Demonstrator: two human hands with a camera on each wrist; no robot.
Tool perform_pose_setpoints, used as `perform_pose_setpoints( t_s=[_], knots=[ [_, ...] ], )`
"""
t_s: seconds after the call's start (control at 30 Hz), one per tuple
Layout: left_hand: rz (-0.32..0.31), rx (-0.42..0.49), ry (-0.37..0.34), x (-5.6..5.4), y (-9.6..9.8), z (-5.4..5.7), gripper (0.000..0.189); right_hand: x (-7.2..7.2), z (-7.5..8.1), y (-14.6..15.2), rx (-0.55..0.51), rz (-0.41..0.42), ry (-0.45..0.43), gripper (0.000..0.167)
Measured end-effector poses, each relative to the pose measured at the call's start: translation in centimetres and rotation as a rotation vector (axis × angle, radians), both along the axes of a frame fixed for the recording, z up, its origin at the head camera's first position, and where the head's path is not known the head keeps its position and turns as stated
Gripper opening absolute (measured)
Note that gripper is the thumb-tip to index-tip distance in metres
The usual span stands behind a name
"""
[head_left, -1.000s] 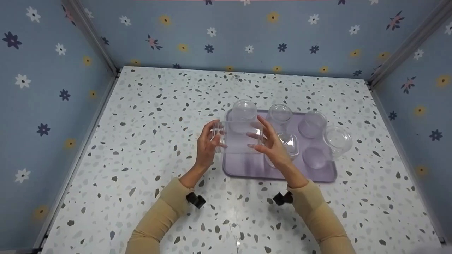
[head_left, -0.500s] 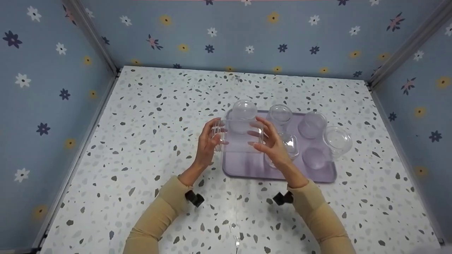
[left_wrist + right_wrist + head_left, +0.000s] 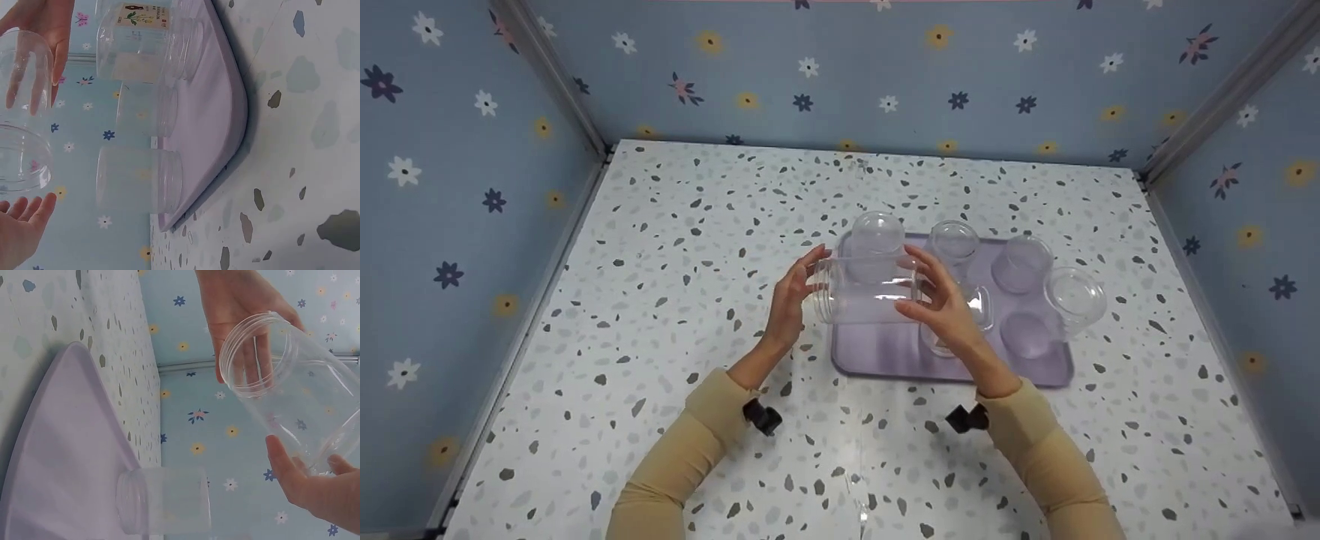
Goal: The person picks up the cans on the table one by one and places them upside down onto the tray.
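A clear plastic jar [image 3: 864, 294] is held sideways above the left part of the purple tray [image 3: 877, 356]. My right hand [image 3: 949, 311] grips its base end, thumb on the near side and fingers on the far side. At the threaded, lidless mouth, my left hand [image 3: 787, 304] is spread with fingers fairly straight. The left wrist view shows the left hand's fingertips [image 3: 48, 205] just short of the jar. Through the jar wall in the right wrist view, fingers of the left hand [image 3: 242, 309] show behind the mouth.
Several clear jars, such as one jar [image 3: 877, 234] at the back left, stand mouth down on the tray. Another jar [image 3: 1076, 295] is at the tray's right edge. One carries a printed label [image 3: 143, 15]. Flowered walls [image 3: 840, 82] enclose the speckled table [image 3: 697, 225].
My left hand has loosened from the jar's mouth and shifted slightly left, its thumb no longer on the jar. The right hand keeps holding the jar, which has barely moved.
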State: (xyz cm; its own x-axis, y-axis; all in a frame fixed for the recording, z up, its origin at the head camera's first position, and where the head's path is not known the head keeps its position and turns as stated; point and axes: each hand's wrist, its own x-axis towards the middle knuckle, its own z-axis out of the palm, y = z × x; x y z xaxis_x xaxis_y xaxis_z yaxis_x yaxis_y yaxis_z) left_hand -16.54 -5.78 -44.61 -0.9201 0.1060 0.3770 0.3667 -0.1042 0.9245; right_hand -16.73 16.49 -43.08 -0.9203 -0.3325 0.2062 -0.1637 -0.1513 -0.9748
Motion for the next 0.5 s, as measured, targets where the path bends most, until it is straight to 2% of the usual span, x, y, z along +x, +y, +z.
perform_pose_setpoints(
  t_s=[0.13, 0.2, 0.33, 0.43, 0.5],
  knots=[
    [0.063, -0.015, 0.009, -0.3, -0.6, -0.1, 0.049, 0.2, 0.8, -0.1, 0.121, -0.024, -0.004, 0.074],
    [0.095, -0.038, 0.006, -0.6, -0.9, -0.2, 0.039, 0.4, 1.5, -0.2, 0.187, -0.028, 0.000, 0.074],
    [0.155, -0.131, -0.001, -1.5, -1.4, -0.4, 0.033, 0.9, 2.7, -0.5, 0.313, -0.023, 0.028, 0.075],
    [0.183, -0.200, -0.006, -2.8, -1.9, -1.5, 0.032, 0.7, 2.7, -0.5, 0.388, -0.019, 0.063, 0.076],
    [0.196, -0.256, -0.005, -3.6, -2.3, -2.3, 0.032, 0.3, 2.2, -0.3, 0.451, -0.022, 0.088, 0.078]
  ],
)
